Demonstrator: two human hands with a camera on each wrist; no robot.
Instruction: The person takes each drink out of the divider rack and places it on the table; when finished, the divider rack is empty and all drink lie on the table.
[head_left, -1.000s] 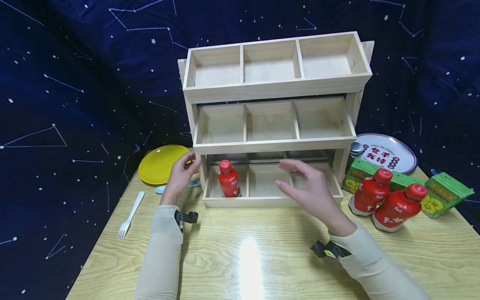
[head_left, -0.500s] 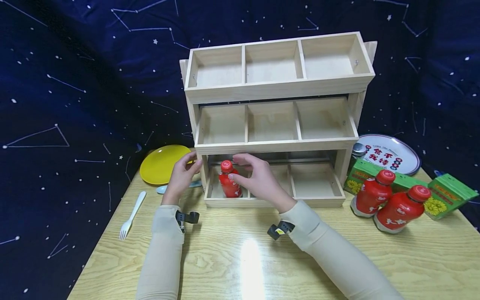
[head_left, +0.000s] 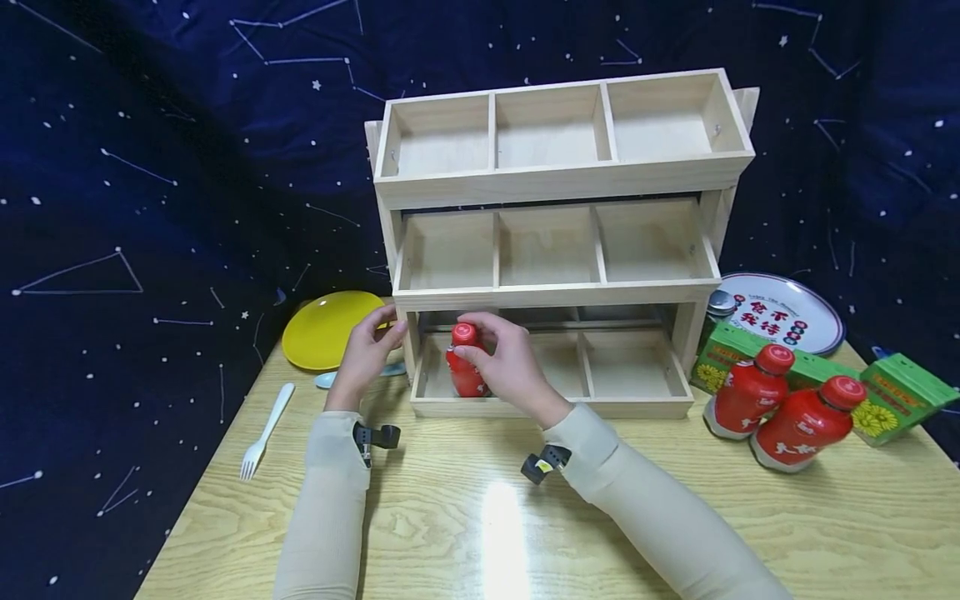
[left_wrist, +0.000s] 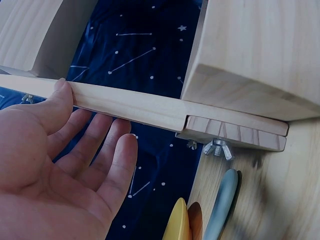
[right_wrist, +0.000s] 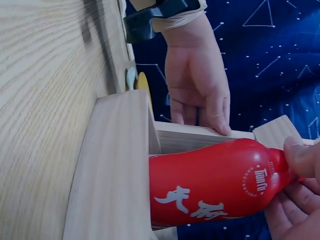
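A three-tier wooden rack (head_left: 555, 293) stands on the table, each tier split into three compartments. In the bottom left compartment, a red bottle (head_left: 467, 380) stands upright; its body shows white lettering in the right wrist view. My right hand (head_left: 512, 360) grips this bottle around the neck, thumb on the near side and fingers behind. At the rack's left side, my left hand (head_left: 362, 357) holds the side post (left_wrist: 125, 102): the thumb (left_wrist: 62, 95) lies against one face and the fingers reach behind it.
Two red bottles (head_left: 802, 425), green cartons (head_left: 900, 392) and a white plate (head_left: 787, 308) stand to the right. Left of the rack are a yellow plate (head_left: 315, 333), a pale fork (head_left: 266, 433) and a light-blue utensil handle (left_wrist: 222, 205).
My right hand has moved left from over the bottom tier's middle and taken hold of the bottle neck. The bottle has shifted slightly right in its compartment. My left hand stays at the post.
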